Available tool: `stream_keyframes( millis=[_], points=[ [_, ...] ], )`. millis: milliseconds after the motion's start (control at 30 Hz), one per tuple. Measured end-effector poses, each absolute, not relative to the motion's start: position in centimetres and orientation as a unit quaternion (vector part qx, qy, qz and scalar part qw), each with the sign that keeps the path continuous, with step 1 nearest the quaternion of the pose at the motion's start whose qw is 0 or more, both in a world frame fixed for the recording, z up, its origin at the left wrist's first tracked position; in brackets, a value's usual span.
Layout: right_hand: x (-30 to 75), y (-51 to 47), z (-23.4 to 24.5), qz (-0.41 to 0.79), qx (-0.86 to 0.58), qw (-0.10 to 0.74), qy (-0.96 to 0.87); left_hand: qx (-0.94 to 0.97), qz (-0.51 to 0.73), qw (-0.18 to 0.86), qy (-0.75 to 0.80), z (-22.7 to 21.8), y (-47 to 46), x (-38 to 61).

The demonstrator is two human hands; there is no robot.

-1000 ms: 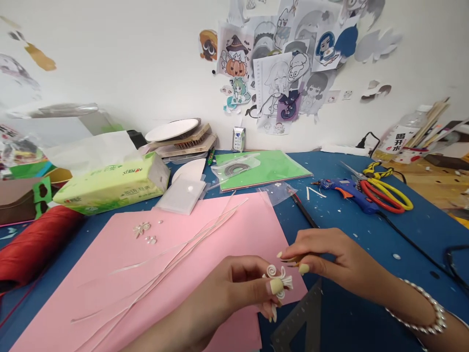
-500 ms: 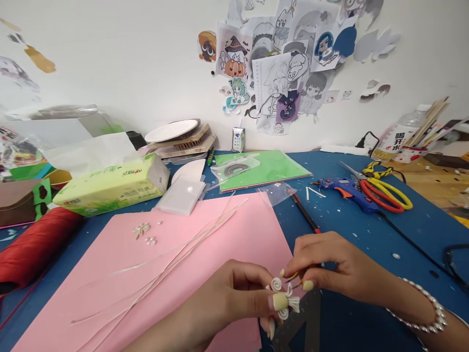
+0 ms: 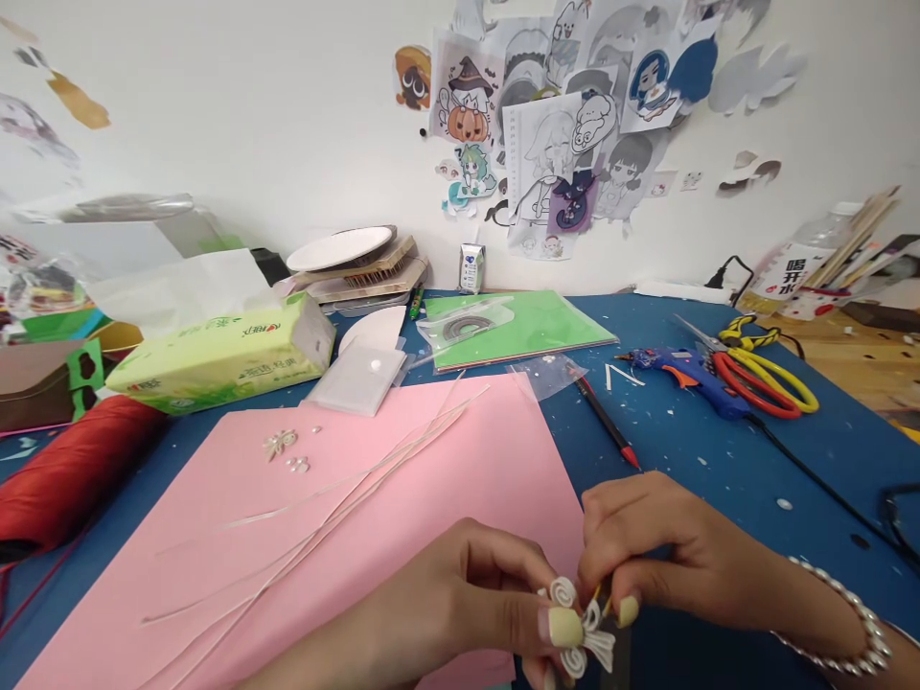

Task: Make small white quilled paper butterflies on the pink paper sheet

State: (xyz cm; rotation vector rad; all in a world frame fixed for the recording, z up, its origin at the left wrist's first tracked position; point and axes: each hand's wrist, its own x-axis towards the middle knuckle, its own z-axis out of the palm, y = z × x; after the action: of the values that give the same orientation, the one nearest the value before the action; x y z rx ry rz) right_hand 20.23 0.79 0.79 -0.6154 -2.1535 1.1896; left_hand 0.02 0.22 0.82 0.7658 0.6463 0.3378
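Observation:
My left hand [image 3: 495,604] pinches a small white cord ornament [image 3: 598,646] between thumb and fingers. Spiral coils stick out above and below the thumb, and a fanned tail points right. Close against it, my right hand [image 3: 661,556] grips a thin, gold-coloured pair of tweezers [image 3: 605,596], mostly hidden by the fingers. The tips are at a white loop of the ornament; whether they grip it is too small to tell. Both hands are above the right edge of a pink sheet [image 3: 431,479].
Long white cords [image 3: 323,522], a small beaded piece [image 3: 279,443] and pearls [image 3: 299,465] lie on the pink sheet. Right of it are a black-and-red pen [image 3: 604,422], a blue glue gun [image 3: 690,379] and scissors [image 3: 769,383]. A red thread spool [image 3: 79,470] and tissue pack [image 3: 230,355] stand left.
Both hands, with the ornament, are slightly lower and further right. My right hand has closed in on the ornament, and its fingers now cover more of the tweezers. The view has shifted slightly.

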Motion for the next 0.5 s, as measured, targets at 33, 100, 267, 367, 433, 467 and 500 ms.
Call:
stream_keyframes(
  millis=[33, 100, 267, 367, 433, 467, 500],
  points=[
    [20.20, 0.75, 0.74, 0.451, -0.231, 0.298, -0.809, 0.367, 0.160, 0.864, 0.306, 0.77, 0.20, -0.01],
    [20.16, 0.65, 0.70, 0.455, -0.227, 0.298, -0.808, 0.369, 0.157, 0.863, 0.308, 0.72, 0.17, -0.07],
    [20.10, 0.54, 0.80, 0.455, -0.221, 0.299, -0.809, 0.365, 0.153, 0.864, 0.310, 0.68, 0.11, -0.11],
    [20.05, 0.61, 0.82, 0.454, -0.224, 0.297, -0.810, 0.367, 0.154, 0.863, 0.311, 0.70, 0.02, -0.09],
    [20.06, 0.59, 0.80, 0.455, -0.225, 0.297, -0.809, 0.373, 0.152, 0.861, 0.310, 0.73, -0.02, -0.06],
    [20.08, 0.55, 0.78, 0.456, -0.223, 0.296, -0.809, 0.376, 0.152, 0.860, 0.309, 0.75, -0.03, -0.04],
    [20.11, 0.50, 0.76, 0.457, -0.222, 0.295, -0.809, 0.378, 0.152, 0.860, 0.308, 0.77, -0.03, -0.03]
  ],
)
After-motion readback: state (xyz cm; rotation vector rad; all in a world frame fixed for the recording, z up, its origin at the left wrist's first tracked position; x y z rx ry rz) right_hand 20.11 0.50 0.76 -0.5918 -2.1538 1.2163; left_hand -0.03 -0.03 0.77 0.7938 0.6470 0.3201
